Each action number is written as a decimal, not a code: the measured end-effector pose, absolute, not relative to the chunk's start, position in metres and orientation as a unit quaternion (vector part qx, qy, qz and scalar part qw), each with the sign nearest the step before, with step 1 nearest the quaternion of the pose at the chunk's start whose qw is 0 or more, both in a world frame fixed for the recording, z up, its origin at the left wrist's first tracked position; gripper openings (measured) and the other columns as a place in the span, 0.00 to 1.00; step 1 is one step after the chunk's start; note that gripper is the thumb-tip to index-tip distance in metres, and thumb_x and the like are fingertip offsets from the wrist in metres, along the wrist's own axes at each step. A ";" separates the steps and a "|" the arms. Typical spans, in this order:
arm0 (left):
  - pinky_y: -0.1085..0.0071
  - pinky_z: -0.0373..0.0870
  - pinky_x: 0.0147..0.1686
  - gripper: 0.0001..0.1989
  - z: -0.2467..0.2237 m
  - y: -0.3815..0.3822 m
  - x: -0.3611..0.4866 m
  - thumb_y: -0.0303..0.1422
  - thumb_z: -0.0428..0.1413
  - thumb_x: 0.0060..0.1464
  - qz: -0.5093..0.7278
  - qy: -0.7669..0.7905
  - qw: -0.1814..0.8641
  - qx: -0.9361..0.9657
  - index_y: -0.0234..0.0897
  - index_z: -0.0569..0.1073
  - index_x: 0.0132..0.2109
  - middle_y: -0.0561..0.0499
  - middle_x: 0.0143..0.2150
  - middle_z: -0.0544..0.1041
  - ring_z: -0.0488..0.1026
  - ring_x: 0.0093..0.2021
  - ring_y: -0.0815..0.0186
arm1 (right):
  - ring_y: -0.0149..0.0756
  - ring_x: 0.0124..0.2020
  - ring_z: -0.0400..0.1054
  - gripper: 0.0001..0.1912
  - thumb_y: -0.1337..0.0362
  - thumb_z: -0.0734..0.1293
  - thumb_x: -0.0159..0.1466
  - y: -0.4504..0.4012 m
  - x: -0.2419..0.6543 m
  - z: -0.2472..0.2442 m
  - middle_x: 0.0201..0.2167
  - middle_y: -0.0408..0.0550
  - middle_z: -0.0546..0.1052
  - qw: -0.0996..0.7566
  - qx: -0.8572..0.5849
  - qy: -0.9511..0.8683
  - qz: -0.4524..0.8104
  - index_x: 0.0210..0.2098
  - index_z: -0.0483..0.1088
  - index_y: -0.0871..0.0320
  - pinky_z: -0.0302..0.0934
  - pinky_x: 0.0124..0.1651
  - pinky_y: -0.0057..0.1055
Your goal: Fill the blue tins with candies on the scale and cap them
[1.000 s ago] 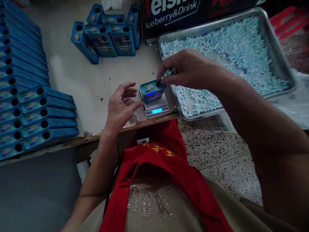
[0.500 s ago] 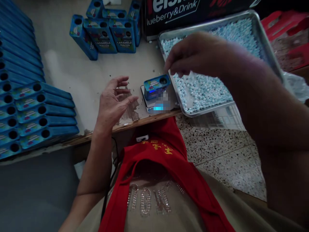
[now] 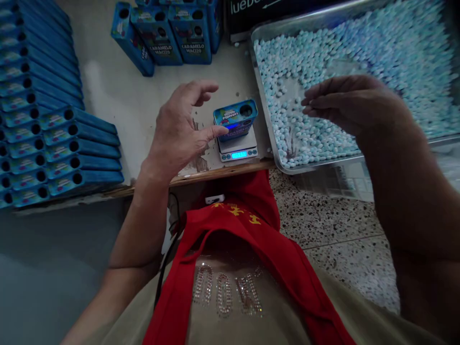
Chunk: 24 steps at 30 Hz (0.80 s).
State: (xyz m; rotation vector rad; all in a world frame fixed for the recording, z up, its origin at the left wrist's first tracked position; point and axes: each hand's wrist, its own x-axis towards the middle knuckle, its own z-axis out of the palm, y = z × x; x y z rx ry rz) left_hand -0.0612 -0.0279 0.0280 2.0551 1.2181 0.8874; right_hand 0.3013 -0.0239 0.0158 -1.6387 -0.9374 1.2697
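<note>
The Caramelo Macizo box [image 3: 233,120] stands on the digital scale [image 3: 240,153] at three o'clock from my nearer left hand [image 3: 185,120], spread wide; the box's long axis runs nine to three; my right hand [image 3: 359,103], fingers bunched, contents unclear, hangs farther toward three over candies [image 3: 316,143]; the metal tray's rim [image 3: 265,103] lies between.

- Before you, one Caramelo Macizo box [image 3: 235,122] stood on the digital scale [image 3: 239,154], near the table's [image 3: 100,72] front edge.
- Right of it lay your tray [image 3: 319,166] of candies [image 3: 323,136].
- Behind stood more boxes [image 3: 161,40].
- Boxed rows [image 3: 53,96] filled your left.
</note>
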 end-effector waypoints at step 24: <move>0.48 0.77 0.69 0.36 0.000 -0.031 -0.036 0.36 0.82 0.50 0.320 0.517 0.268 0.748 0.48 0.80 0.63 0.44 0.64 0.83 0.80 0.65 0.43 | 0.29 0.25 0.56 0.13 0.68 0.79 0.69 -0.004 0.200 0.079 0.19 0.36 0.67 0.257 -0.524 -0.702 0.408 0.28 0.80 0.54 0.48 0.30 0.34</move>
